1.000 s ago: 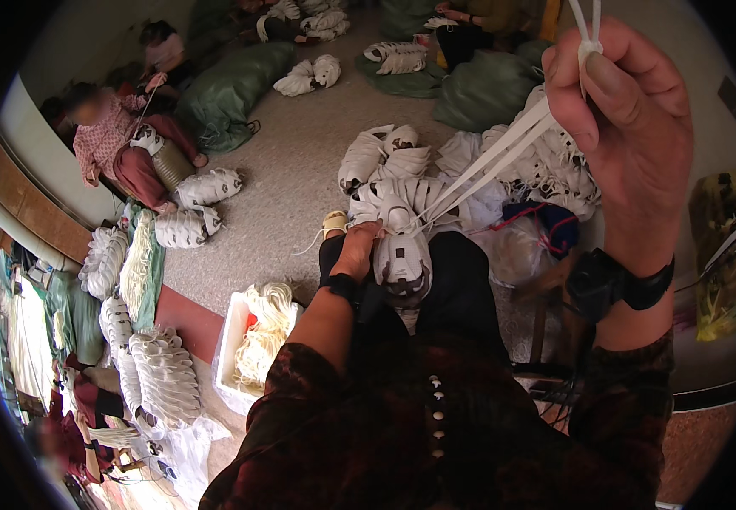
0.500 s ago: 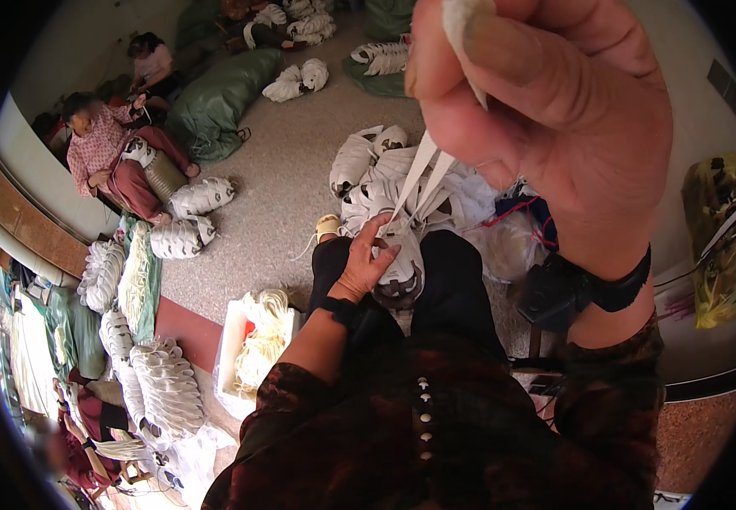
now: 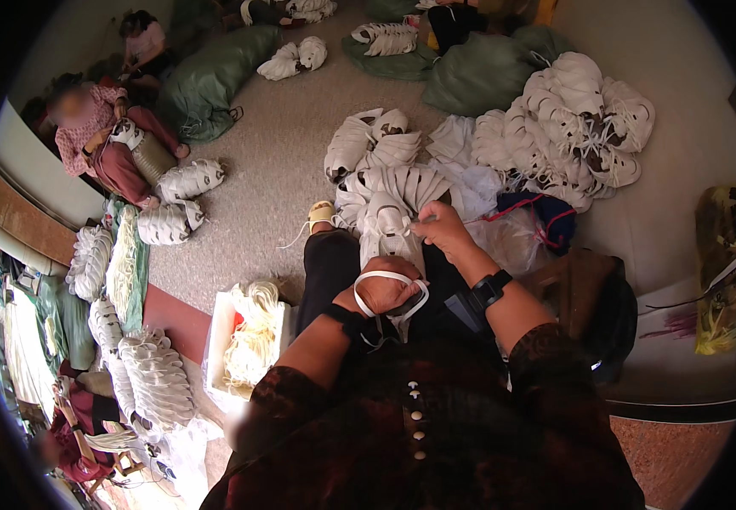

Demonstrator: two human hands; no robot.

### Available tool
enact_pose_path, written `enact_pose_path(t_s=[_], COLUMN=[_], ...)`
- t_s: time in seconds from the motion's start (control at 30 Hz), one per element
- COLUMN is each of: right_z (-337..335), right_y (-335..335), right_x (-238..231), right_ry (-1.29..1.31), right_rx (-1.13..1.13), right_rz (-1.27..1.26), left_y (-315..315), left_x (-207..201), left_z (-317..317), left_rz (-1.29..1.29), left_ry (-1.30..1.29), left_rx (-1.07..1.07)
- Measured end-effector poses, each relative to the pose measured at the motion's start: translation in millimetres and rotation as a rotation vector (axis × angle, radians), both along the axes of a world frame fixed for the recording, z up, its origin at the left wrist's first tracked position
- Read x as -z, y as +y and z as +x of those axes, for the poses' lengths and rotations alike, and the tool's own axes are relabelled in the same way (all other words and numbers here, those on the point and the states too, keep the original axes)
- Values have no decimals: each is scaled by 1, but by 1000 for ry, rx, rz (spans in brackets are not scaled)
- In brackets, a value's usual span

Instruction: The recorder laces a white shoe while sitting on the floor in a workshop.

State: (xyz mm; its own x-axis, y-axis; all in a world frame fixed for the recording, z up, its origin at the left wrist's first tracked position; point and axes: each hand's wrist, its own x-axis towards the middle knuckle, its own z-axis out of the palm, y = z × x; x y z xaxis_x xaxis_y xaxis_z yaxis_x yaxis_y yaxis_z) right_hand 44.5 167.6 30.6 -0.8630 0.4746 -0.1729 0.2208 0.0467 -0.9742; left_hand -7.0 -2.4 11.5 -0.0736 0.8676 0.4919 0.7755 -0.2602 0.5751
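A white shoe (image 3: pixel 385 223) rests between my thighs, pointing away from me, with its front end against a pile of others. My left hand (image 3: pixel 385 293) is curled closed over the shoe's near end. A loop of flat white shoelace (image 3: pixel 366 280) goes round that hand, and its fingers seem to grip the lace; the grip is partly hidden. On the shoe's right side, my right hand (image 3: pixel 446 231) pinches thumb and fingertips together by the lacing. What lies between those fingertips is too small to make out.
Bundled white shoes (image 3: pixel 372 144) lie just ahead, with a larger heap (image 3: pixel 568 127) to the right. A white box of pale laces (image 3: pixel 253 336) stands at my left. Green sacks (image 3: pixel 215 81) lie farther off. A co-worker in pink (image 3: pixel 96 127) sits at the left.
My right hand has come down from high near the camera, where it held stretched laces, to the shoe's right side. My left hand has moved nearer, with a lace loop now round it.
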Motion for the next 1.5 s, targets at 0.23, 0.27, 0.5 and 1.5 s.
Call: enact_pose_path(t_s=[0.23,0.27,0.5,1.5], right_z=[-22,-22,-13,-54], right_y=[-2,-3,9,-2], right_x=[46,44,48,84], right_ry=[17,29,207,-105], right_rx=[146,166,-2,4], right_rz=[-135,-280,-708,394], left_y=[7,7,13,-26], left_x=[-1,-1,4,-82], left_z=[0,-1,-3,48], left_rz=[-93,-113,-35,0], left_ry=[-9,-20,-97,-387], left_rx=[-94,-102,-102,213])
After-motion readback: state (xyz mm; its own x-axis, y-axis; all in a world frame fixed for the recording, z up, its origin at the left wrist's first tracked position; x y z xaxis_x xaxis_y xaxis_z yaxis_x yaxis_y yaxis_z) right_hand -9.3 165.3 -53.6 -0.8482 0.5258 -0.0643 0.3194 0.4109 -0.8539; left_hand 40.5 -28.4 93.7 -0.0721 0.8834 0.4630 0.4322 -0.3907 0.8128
